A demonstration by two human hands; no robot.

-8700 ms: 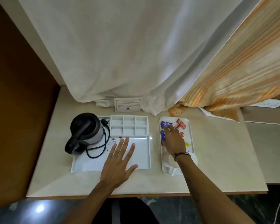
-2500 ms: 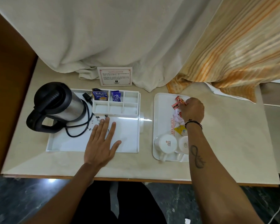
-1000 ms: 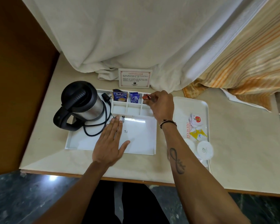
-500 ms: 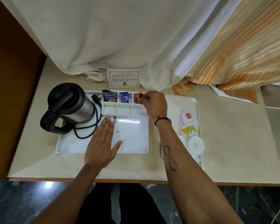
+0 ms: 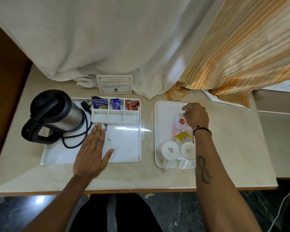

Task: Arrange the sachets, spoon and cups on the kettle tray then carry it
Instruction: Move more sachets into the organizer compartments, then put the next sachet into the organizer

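Head view: we see a beige table (image 5: 233, 148) with two white trays side by side. The kettle tray (image 5: 124, 148) lies on the left; the kettle (image 5: 57, 113) stands on its left part with the black cord (image 5: 80, 131) looped beside it. At the tray's far edge is a grid of compartments: in the back row a blue tea sachet (image 5: 99, 103) sits in the left cell, a smaller blue sachet (image 5: 115, 104) in the middle one, and red sachets (image 5: 132, 104) in the right one; the front row holds nothing we can see. Our left hand (image 5: 94, 148) lies flat, fingers spread, pressed on the tray's floor and gripping nothing. The second tray (image 5: 164, 108) is well to the right, apart from the first. Our right hand (image 5: 195, 116) hovers over its middle, fingers curled downward above a white sachet with a red mark (image 5: 180, 123); we cannot tell whether it grips anything. A yellow sachet (image 5: 182, 135) lies just nearer, and two white cups (image 5: 170, 150) stand upside down, side by side, at the near end. A printed card (image 5: 114, 84) stands behind the kettle tray against the white curtain (image 5: 107, 39).
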